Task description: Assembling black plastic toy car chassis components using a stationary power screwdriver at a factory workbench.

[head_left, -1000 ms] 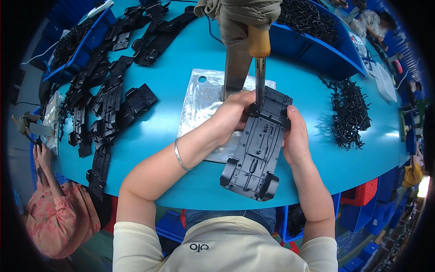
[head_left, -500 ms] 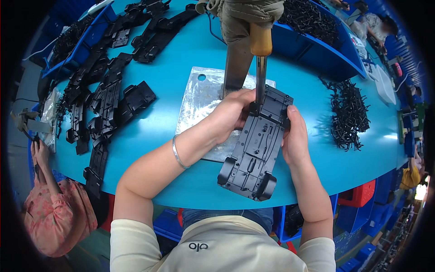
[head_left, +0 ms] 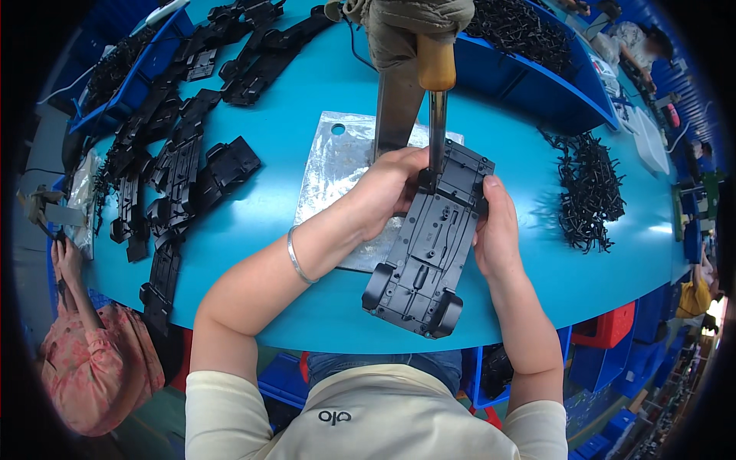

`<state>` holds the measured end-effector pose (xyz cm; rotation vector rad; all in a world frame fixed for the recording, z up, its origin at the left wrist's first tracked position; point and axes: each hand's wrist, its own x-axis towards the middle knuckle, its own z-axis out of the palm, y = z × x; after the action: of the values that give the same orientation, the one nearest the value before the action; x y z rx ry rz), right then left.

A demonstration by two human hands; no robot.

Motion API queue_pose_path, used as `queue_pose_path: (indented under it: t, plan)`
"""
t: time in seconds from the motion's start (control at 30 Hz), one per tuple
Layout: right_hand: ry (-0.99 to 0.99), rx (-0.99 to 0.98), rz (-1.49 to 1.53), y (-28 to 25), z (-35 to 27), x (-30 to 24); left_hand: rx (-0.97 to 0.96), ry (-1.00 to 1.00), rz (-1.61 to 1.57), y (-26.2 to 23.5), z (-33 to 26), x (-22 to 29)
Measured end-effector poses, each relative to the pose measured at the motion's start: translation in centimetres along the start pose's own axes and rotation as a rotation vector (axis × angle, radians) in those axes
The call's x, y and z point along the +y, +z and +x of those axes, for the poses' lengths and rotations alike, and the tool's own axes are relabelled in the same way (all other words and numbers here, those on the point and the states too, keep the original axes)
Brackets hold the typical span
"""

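Both my hands hold a black plastic toy car chassis [head_left: 433, 230] tilted over the table, its wheel-arch end toward me. My left hand [head_left: 385, 188] grips its far left edge, with the fingertips partly hidden. Along the right edge my right hand [head_left: 498, 230] is closed, thumb on top near the far corner. A wooden-handled iron [head_left: 436, 67] hangs upright from a cloth-wrapped mount [head_left: 410, 23]. Its metal shaft meets the chassis beside my left fingers; whether the tip touches I cannot tell. A scuffed metal plate [head_left: 318, 172] lies underneath.
Several black chassis [head_left: 184, 169] are piled at the left. A tangle of thin black parts [head_left: 589, 192] lies at the right, and a blue bin [head_left: 529, 88] holds more at the back. A co-worker's hand [head_left: 69, 261] shows at far left.
The chassis and both hands have shifted very slightly left in the picture, together with the iron and plate. My grip looks the same.
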<state>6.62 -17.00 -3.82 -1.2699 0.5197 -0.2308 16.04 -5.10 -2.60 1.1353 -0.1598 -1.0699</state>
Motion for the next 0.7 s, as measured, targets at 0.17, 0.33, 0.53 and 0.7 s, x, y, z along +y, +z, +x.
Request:
queue_pose_path:
  t: [0.17,0.33,0.53,0.7]
  plan:
    - [0.011,-0.036,-0.024,-0.3,0.0,0.0,-0.007,0.000,0.006,-0.1,0.0,0.1]
    - [0.065,-0.112,0.135,-0.3,0.0,-0.4,-0.024,0.030,-0.036,-0.1,0.0,0.3]
    - [0.096,-0.349,0.259,-0.4,-0.1,-0.7,-0.023,-0.004,-0.029,-0.2,-0.2,0.8]
    - [0.074,-0.311,0.268,-0.5,-0.1,-0.7,-0.094,0.040,0.166,-1.7,0.7,0.1]
